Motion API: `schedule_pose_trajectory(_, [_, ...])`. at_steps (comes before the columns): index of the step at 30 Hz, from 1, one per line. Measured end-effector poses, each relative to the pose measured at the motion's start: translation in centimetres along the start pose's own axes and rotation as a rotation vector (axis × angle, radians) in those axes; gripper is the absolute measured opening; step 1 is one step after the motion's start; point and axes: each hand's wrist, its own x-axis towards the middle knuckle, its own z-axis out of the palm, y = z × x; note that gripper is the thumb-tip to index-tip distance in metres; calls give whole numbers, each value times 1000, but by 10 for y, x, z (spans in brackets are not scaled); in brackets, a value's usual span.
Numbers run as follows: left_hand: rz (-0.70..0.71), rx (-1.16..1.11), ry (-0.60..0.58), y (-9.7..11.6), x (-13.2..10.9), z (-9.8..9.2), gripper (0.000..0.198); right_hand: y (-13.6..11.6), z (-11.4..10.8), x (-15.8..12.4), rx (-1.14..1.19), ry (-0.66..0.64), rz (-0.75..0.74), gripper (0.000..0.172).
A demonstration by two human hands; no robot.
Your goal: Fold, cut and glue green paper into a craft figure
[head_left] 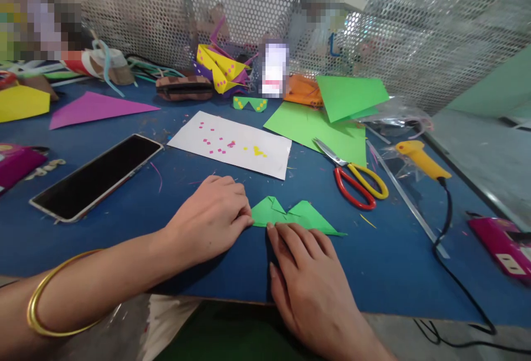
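Note:
A folded piece of green paper (305, 218) with two peaks along its top lies flat on the blue table near its front edge. At the paper's left end is my left hand (218, 214), its fingers curled and the thumb and forefinger closed on the corner. My right hand (309, 272) lies palm down with fingers stretched out, the fingertips touching the paper's lower edge. Part of the left corner is hidden by my left fingers. Beyond the paper sits a white sheet (186, 139) with small pink and yellow paper bits on it.
Red-and-yellow-handled scissors (346, 170) lie right, partly over green sheets (307, 123). A yellow glue gun (421, 157) trails a black cord near a pink power socket box (501, 245). A phone (97, 176) lies left. Decorated folded papers (222, 68) stand by the mesh partition (249, 10).

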Motion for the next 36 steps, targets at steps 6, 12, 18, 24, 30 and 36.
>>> schedule_pose_trajectory(6, [28, 17, 21, 0, -1, -1, 18, -1, -2, 0, 4, -34, 5, 47])
schedule_pose_trajectory(12, [25, 18, 22, -1, 1, 1, 17, -12, 1, 9, 24, -40, 13, 48])
schedule_pose_trajectory(18, [3, -58, 2, -7, -1, -1, 16, -16, 5, 15, 13, -9, -26, 46])
schedule_pose_trajectory(24, [-24, -90, 19, -18, -10, -3, 17, -15, 3, 12, 26, -13, -35, 46])
schedule_pose_trajectory(30, [-61, -39, 2, -15, -11, -5, 18, -13, 4, 11, 43, -24, -37, 47])
schedule_pose_trajectory(36, [-50, -30, 6, -14, -11, -5, 15, -11, 2, 12, 71, -51, -38, 51])
